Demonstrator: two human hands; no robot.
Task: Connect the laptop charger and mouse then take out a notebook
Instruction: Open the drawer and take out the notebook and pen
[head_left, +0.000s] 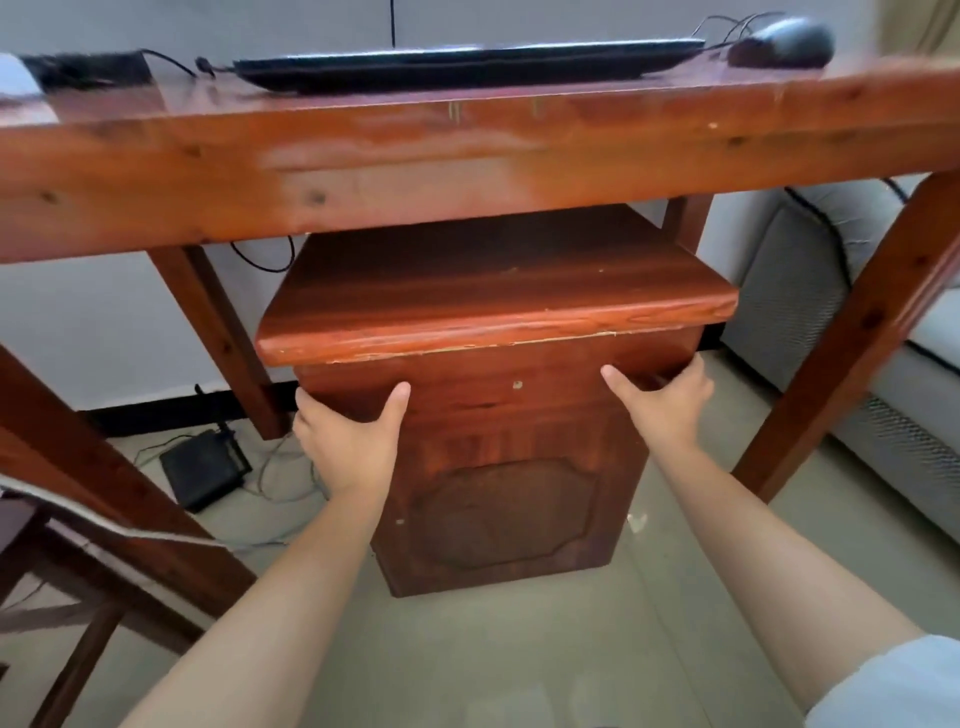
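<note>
Head view, looking down under the wooden table (467, 156).

Left hand (348, 441): at about 8 o'clock of frame centre, pressed against the left front corner of the small wooden cabinet (509, 467), just below its overhanging top. Thumb spread wide across the cabinet front; fingers wrap round the left side and are hidden. Grasping the cabinet corner.

Right hand (665, 400): at about 4 o'clock of centre, on the right front corner of the cabinet, same height. Thumb laid out along the front; fingers curl up under the top's overhang and round the side. Gripping the cabinet.

Cabinet stands on the tiled floor under the table, between the table legs. Front carries a carved panel low down.

Laptop (467, 65): on the table top at 12 o'clock, seen edge-on; lid state cannot be told. Mouse (789, 41), black, on the table at 1 o'clock, just right of the laptop, cable trailing behind it. A thin cable reaches the laptop's left edge at 11 o'clock.

Black box (202, 467) with cables on the floor at 8 o'clock, left of the cabinet.
</note>
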